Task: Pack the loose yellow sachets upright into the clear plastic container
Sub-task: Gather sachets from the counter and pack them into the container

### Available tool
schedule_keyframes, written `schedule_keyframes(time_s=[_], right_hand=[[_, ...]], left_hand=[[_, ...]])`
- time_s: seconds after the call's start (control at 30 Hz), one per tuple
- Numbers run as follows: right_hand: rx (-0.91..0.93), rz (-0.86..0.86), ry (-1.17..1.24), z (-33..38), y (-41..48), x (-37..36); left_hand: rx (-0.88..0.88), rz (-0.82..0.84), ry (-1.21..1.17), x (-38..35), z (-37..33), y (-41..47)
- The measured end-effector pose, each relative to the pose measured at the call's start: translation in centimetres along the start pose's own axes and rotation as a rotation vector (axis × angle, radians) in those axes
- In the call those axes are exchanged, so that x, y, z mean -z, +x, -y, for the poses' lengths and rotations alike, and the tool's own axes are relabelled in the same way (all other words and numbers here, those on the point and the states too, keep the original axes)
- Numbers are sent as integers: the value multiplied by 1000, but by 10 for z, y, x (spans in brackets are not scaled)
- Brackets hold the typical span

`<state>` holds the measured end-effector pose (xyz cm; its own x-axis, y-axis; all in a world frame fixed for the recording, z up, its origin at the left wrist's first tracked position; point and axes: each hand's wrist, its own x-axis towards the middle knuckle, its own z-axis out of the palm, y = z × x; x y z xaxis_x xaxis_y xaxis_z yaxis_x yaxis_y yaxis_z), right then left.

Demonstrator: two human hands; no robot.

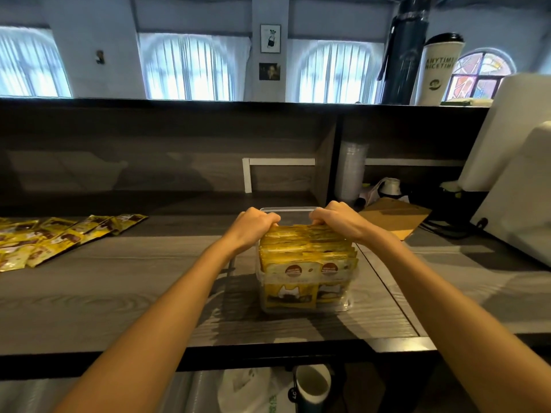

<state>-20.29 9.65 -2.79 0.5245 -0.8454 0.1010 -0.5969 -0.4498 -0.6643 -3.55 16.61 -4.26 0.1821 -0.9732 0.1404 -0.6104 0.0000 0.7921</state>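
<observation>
Head view | left hand (pixel 255 222) and right hand (pixel 336 217) are gripping packed sachets (pixel 307 248) by tops | probably opening room in container (pixel 289 208)

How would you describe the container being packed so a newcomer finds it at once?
On the grey wood-grain counter, look just right of centre. The clear plastic container stands there, crammed with upright yellow sachets that the left hand and right hand grip at the far end. Unlike the loose sachets lying flat at far left, these stand on edge behind see-through walls.
</observation>
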Motion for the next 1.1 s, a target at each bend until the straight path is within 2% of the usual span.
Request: schedule_keyframes(time_s=[0.13,0.37,0.5,0.6,0.7,0.93,1.1], right_hand=[[32,-57,-1,8,-2,0],[141,-266,-123,52,10,-16],[297,-348,-141,102,14,-49],[384,-385,-107,136,17,-85],[423,-314,-98,159,22,-130],[304,62,-199,180,46,-243],[303,181,-240,190,71,-302]], left_hand=[[-25,-53,22,2,2,1],[-75,-328,84,31,-1,-1],[-7,-527,129,65,12,-10],[102,-615,129,93,39,-24],[218,-665,147,117,74,-44],[510,-710,269,167,166,-78],[705,-561,506,197,220,-85]])
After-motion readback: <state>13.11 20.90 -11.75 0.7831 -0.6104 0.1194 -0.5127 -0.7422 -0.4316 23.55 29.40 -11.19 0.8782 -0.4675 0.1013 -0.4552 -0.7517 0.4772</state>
